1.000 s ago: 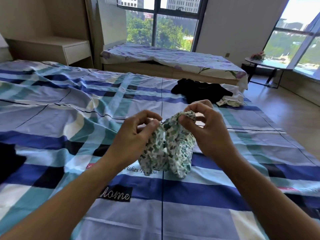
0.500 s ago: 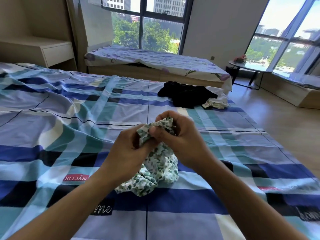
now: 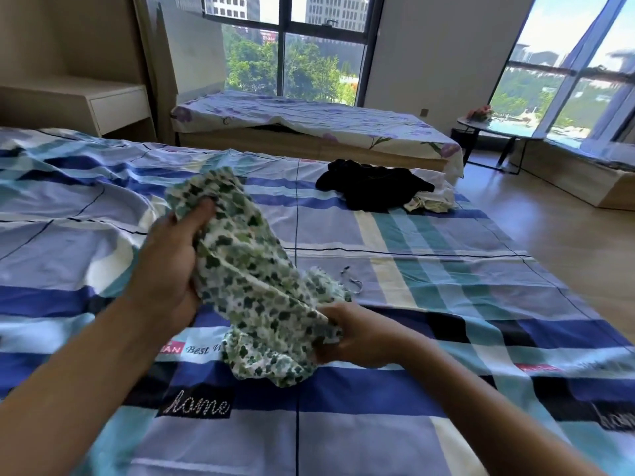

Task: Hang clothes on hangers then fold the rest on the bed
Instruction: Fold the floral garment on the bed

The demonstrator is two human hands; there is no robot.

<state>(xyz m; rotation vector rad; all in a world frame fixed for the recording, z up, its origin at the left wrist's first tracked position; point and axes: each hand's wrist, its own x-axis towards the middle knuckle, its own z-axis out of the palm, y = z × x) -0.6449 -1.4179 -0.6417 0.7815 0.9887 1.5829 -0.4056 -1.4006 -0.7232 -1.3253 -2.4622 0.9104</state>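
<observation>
Stretching between left hand (image 3: 170,266), right hand (image 3: 357,333), green-printed garment (image 3: 254,280)

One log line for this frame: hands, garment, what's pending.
left hand: grips green-print garment, upper end | right hand: grips lower end | black clothes: piled on bed, far side

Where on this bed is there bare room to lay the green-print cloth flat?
Best patch: the bed cover between the right hand and the black clothes pile, bare apart from a loose thread. The rumpled stretch beyond the left hand is also bare. Crowded: the far corner, where that pile and a pale garment lie.
</observation>
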